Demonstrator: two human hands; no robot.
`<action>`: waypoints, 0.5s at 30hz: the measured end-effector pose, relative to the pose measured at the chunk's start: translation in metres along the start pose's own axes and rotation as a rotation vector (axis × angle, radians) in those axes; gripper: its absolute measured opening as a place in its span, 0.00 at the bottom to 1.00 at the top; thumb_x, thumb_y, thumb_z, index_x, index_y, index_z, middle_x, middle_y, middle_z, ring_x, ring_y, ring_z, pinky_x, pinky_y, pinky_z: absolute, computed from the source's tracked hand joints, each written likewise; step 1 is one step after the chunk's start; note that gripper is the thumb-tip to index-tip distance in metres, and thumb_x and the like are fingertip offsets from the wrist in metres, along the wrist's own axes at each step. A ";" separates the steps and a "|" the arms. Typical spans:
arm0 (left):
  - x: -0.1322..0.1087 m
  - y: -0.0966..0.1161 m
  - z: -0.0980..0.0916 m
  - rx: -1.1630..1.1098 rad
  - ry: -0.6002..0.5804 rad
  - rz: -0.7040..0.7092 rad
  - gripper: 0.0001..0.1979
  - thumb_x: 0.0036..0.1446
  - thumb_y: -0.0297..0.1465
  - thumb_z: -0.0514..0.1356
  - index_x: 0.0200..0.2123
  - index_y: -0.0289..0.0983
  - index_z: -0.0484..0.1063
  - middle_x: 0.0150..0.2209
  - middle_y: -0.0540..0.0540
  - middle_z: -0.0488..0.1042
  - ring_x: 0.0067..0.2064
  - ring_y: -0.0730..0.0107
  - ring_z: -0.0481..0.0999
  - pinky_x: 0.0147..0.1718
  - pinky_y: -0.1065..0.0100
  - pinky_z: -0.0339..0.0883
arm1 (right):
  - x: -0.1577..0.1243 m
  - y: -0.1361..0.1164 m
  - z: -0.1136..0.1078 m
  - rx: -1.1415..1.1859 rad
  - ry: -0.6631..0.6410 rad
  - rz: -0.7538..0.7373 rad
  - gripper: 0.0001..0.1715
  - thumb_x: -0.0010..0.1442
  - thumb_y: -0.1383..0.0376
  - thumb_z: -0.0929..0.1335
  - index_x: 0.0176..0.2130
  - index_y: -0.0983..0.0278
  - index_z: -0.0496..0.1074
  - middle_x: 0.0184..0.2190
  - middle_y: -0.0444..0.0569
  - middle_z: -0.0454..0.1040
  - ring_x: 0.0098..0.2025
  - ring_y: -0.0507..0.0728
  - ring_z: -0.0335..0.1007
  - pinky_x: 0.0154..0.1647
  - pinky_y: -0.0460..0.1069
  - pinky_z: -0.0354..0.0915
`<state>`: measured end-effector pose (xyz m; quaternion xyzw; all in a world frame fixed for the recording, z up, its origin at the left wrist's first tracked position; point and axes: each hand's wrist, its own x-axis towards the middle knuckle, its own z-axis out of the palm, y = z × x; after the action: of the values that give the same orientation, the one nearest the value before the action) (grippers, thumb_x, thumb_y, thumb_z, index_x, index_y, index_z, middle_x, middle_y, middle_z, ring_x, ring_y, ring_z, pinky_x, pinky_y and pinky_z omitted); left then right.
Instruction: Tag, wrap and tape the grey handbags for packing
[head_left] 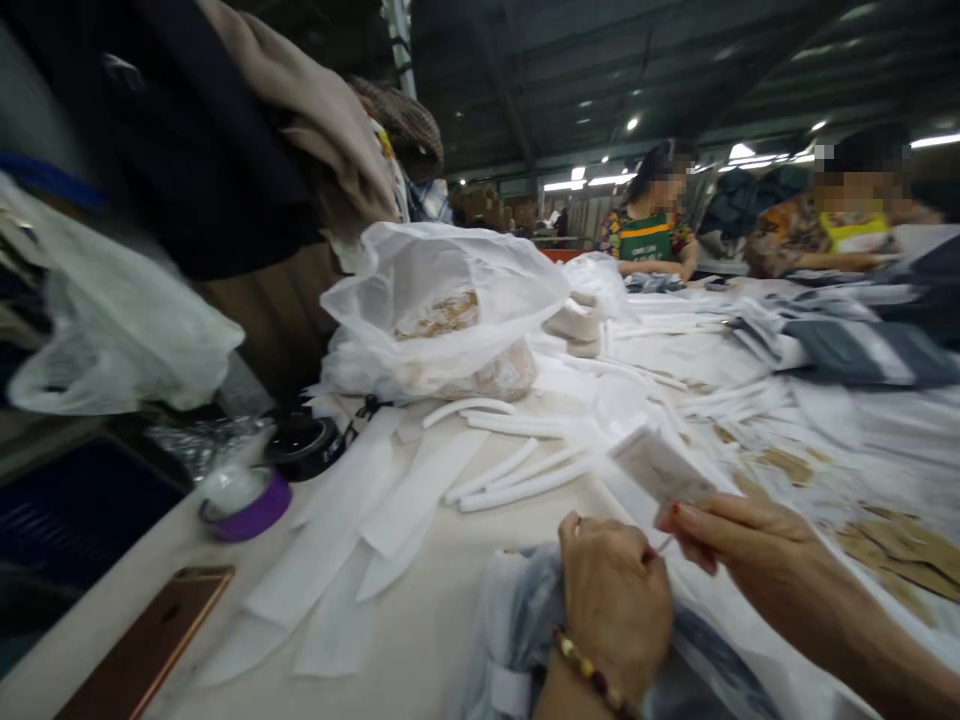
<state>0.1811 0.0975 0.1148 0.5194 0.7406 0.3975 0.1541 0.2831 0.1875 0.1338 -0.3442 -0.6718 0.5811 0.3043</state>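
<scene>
My right hand [739, 540] pinches a pale, flat rectangular tag [664, 468], blurred so that its print cannot be read. A thin light strip or cord shows between the two hands. Just left of it, my left hand [619, 600], with a beaded bracelet [589, 670] at the wrist, is curled closed. What lies inside its fingers is hidden. Beneath that hand is a dark blue-grey folded garment [536, 605] with white parts, which looks wrapped in clear plastic and runs out of view at the bottom.
A smartphone [154, 640], a purple tape roll [251, 510] and a black round tin [304, 445] lie at the left. White strips [330, 530] and a large plastic bag [450, 290] are ahead. Brown scraps [900, 545] and garments [862, 350] lie right; two people work beyond.
</scene>
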 end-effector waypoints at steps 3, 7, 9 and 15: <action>0.002 -0.005 0.005 0.151 -0.053 -0.022 0.13 0.53 0.25 0.52 0.25 0.35 0.77 0.27 0.36 0.77 0.35 0.56 0.75 0.50 0.48 0.57 | 0.016 0.017 -0.002 0.162 0.136 0.151 0.21 0.35 0.50 0.76 0.19 0.65 0.75 0.20 0.48 0.70 0.22 0.51 0.60 0.22 0.47 0.59; 0.001 -0.006 0.004 0.112 -0.057 0.054 0.16 0.58 0.29 0.49 0.31 0.35 0.77 0.31 0.37 0.78 0.39 0.53 0.75 0.51 0.44 0.55 | 0.017 0.016 -0.011 0.074 0.043 0.270 0.25 0.39 0.47 0.74 0.25 0.67 0.76 0.28 0.53 0.74 0.27 0.53 0.67 0.26 0.48 0.64; 0.002 -0.006 0.000 -0.045 0.070 0.037 0.17 0.60 0.31 0.47 0.43 0.33 0.74 0.39 0.36 0.77 0.45 0.53 0.74 0.51 0.50 0.58 | 0.000 0.003 -0.021 -0.090 0.033 0.263 0.32 0.42 0.43 0.70 0.33 0.68 0.76 0.35 0.58 0.75 0.34 0.58 0.71 0.34 0.51 0.67; 0.009 -0.006 -0.009 -0.456 0.266 -0.107 0.18 0.58 0.36 0.49 0.43 0.33 0.72 0.40 0.39 0.77 0.44 0.60 0.74 0.43 0.63 0.65 | -0.125 0.009 -0.034 -0.428 0.273 0.211 0.42 0.42 0.44 0.70 0.54 0.57 0.67 0.55 0.55 0.67 0.51 0.69 0.66 0.49 0.61 0.63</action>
<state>0.1676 0.1006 0.1178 0.3745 0.6721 0.6101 0.1894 0.3842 0.1057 0.1289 -0.5437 -0.6925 0.4027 0.2501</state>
